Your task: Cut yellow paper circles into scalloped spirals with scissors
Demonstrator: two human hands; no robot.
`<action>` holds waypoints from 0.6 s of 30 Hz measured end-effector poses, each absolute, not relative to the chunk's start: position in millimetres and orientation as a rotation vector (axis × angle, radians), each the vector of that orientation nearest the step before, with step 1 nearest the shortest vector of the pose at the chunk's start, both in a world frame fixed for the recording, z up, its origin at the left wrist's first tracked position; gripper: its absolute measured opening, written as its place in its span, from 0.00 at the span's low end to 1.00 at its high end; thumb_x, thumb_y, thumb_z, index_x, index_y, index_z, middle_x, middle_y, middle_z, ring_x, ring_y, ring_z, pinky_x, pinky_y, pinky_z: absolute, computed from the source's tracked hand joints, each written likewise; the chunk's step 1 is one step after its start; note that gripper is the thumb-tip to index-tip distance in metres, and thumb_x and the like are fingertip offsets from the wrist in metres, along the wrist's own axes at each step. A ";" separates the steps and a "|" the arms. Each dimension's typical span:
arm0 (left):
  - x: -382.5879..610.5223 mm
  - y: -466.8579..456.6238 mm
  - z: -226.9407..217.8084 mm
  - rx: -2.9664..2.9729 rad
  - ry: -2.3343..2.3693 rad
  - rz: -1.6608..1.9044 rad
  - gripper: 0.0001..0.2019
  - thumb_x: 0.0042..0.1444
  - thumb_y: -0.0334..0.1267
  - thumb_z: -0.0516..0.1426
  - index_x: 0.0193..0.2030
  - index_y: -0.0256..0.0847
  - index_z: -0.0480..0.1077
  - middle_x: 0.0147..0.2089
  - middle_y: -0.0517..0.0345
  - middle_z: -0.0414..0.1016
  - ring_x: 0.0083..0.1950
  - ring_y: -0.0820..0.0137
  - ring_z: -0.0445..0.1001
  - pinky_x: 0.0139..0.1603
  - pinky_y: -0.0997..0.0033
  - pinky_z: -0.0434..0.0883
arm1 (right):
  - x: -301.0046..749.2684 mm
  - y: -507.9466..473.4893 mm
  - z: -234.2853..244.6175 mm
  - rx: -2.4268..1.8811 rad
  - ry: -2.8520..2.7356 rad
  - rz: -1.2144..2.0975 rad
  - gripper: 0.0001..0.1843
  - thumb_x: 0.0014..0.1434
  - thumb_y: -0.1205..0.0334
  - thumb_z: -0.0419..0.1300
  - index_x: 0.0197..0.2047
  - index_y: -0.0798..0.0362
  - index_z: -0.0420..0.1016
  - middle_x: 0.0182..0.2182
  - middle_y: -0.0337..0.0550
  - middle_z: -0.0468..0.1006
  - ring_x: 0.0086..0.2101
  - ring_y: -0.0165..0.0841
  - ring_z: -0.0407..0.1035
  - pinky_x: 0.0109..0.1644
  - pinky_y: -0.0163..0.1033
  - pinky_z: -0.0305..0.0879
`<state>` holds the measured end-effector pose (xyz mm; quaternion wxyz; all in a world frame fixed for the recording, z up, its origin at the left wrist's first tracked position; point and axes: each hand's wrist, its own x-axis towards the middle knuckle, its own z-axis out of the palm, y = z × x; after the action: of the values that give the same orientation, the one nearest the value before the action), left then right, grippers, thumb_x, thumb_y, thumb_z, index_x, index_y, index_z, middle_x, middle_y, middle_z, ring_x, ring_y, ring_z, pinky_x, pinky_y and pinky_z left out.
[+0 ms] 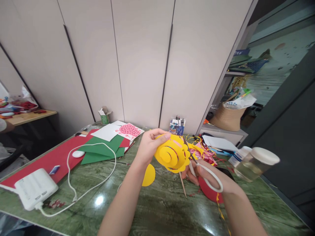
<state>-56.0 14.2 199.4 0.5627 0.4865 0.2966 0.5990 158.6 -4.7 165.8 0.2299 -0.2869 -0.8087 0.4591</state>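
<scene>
Left hand [149,144] closed, gripping yellow paper spiral [172,156] by top edge, thumb over front. Right hand [211,178] closed through white-handled scissors [197,164], blades touching spiral's right edge. Yellow disc [149,175] just below left wrist. Wooden stick [182,185] between hands. Red disc [209,193] under right hand. Lidded jar [254,164] right of right hand.

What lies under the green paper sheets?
Red paper shows beneath the green paper sheets, sticking out at their left and right edges. What else they cover cannot be seen.
</scene>
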 end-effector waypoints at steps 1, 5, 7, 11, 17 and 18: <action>-55.8 14.5 199.0 1.141 0.692 1.409 0.12 0.41 0.42 0.65 0.27 0.35 0.73 0.24 0.59 0.76 0.24 0.73 0.72 0.27 0.75 0.69 | 158.1 -4.1 165.3 -0.763 -2.230 1.276 0.36 0.57 0.31 0.38 0.34 0.55 0.71 0.20 0.37 0.63 0.23 0.32 0.59 0.34 0.40 0.60; -54.3 14.7 196.5 1.137 0.700 1.431 0.12 0.42 0.42 0.65 0.28 0.36 0.73 0.25 0.58 0.76 0.25 0.71 0.73 0.27 0.74 0.69 | 156.3 -3.9 164.0 -0.718 -2.239 1.308 0.33 0.59 0.33 0.39 0.32 0.53 0.70 0.21 0.37 0.62 0.23 0.32 0.59 0.34 0.40 0.60; -52.5 14.0 195.2 1.144 0.692 1.453 0.11 0.43 0.42 0.64 0.28 0.36 0.73 0.25 0.59 0.76 0.25 0.72 0.73 0.27 0.74 0.69 | 154.8 -4.8 163.9 -0.731 -2.237 1.278 0.32 0.59 0.34 0.38 0.28 0.52 0.67 0.21 0.37 0.62 0.23 0.32 0.59 0.34 0.40 0.60; -46.4 11.6 194.2 1.146 0.664 1.495 0.09 0.45 0.41 0.64 0.28 0.37 0.73 0.25 0.60 0.76 0.25 0.74 0.72 0.26 0.77 0.68 | 153.0 -5.7 162.1 -0.709 -2.222 1.227 0.30 0.61 0.36 0.39 0.26 0.52 0.64 0.20 0.37 0.61 0.24 0.32 0.58 0.34 0.40 0.60; -38.0 9.3 193.8 1.138 0.665 1.511 0.09 0.46 0.41 0.63 0.28 0.36 0.73 0.24 0.60 0.75 0.24 0.75 0.73 0.26 0.79 0.69 | 155.6 -3.8 154.1 -0.740 -2.165 1.204 0.28 0.62 0.39 0.41 0.30 0.53 0.69 0.21 0.38 0.63 0.25 0.33 0.60 0.34 0.41 0.60; -37.5 9.2 193.6 1.140 0.661 1.512 0.09 0.47 0.41 0.63 0.28 0.35 0.73 0.23 0.60 0.75 0.24 0.75 0.73 0.26 0.79 0.70 | 155.7 -3.6 152.8 -0.746 -2.160 1.209 0.29 0.62 0.39 0.41 0.30 0.53 0.69 0.21 0.38 0.63 0.24 0.33 0.59 0.34 0.41 0.60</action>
<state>-37.5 9.2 193.6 0.5378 0.4793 0.2778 0.6355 155.7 -3.6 152.8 0.2747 -0.2776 -0.8033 0.4497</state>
